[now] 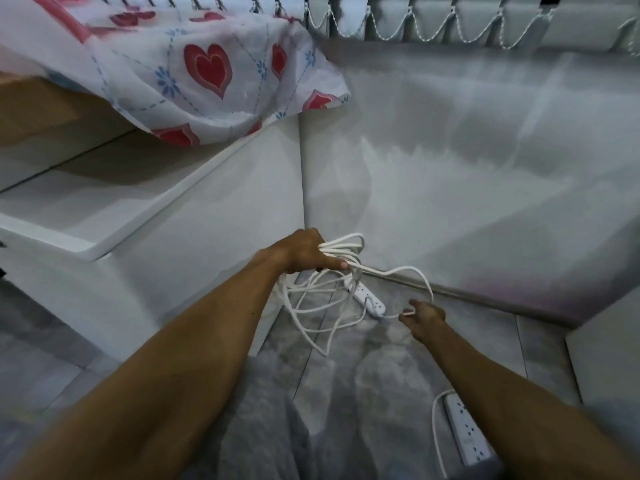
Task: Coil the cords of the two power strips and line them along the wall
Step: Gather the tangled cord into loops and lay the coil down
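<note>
The left hand (304,252) is clenched around several loose loops of thin white cord (322,306), which dangle above the grey tiled floor (540,344). At its four o'clock, the right hand (424,318) pinches one strand between fingertips beside a white oblong power strip (369,301) near the pale wall (485,168). A second white power strip (467,434) lies at five o'clock, well apart.

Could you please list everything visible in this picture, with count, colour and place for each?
Power strips: two, white; one on the floor by the wall, one at bottom right.
Cord: one, white, looped, bunched in the left hand and pinched by the right.
Cloth: one, white with red hearts, draped top left.
Shelf unit: one, white, left.
Blinds: white, top.
Floor: grey tiles.
Left hand: gripping loops.
Right hand: holding one strand.
</note>
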`<move>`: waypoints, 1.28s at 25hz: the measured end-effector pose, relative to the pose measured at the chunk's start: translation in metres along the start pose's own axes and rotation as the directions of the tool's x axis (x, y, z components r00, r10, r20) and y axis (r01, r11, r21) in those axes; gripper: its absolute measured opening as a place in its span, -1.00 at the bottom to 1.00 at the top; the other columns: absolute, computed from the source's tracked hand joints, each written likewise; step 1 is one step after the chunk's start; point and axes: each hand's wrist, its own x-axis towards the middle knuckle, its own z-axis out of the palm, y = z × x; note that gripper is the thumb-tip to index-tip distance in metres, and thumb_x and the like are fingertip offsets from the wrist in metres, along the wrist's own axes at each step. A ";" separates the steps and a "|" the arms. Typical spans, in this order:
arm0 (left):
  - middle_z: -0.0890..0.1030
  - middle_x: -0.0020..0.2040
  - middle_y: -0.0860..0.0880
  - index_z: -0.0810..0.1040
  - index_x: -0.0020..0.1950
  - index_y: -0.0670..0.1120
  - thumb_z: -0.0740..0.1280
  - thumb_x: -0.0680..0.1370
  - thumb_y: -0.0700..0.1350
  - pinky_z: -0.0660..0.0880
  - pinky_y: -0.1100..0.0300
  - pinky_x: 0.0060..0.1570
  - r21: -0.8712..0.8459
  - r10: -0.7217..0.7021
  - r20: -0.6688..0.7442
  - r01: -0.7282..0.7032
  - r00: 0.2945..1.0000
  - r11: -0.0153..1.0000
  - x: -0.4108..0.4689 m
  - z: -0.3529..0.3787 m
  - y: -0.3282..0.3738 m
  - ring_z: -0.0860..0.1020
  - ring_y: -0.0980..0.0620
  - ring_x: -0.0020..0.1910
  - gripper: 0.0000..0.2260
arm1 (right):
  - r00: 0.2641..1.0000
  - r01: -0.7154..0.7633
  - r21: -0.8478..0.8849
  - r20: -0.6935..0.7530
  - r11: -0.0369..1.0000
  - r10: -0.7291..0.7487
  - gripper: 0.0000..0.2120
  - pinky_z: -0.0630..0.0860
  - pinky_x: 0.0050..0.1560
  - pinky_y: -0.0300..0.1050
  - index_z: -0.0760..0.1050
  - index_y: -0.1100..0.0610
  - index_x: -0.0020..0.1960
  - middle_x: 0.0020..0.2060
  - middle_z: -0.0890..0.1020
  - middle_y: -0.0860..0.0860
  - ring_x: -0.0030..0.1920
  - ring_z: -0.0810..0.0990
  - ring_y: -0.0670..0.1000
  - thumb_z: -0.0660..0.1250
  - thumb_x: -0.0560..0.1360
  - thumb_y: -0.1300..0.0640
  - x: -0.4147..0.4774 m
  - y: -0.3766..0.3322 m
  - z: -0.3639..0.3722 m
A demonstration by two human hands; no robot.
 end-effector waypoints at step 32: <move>0.71 -0.26 -0.07 0.65 -0.25 0.01 0.44 0.43 0.31 0.50 0.12 -0.27 0.068 0.098 0.055 -0.101 0.994 0.993 0.120 0.209 -0.166 0.67 -0.04 -0.24 -0.64 | 0.821 0.439 -0.672 0.569 -0.597 -0.037 -0.26 0.11 0.47 0.32 -0.11 0.07 0.60 0.61 -0.10 0.11 0.59 -0.07 0.21 0.06 0.60 -0.27 0.295 0.048 0.118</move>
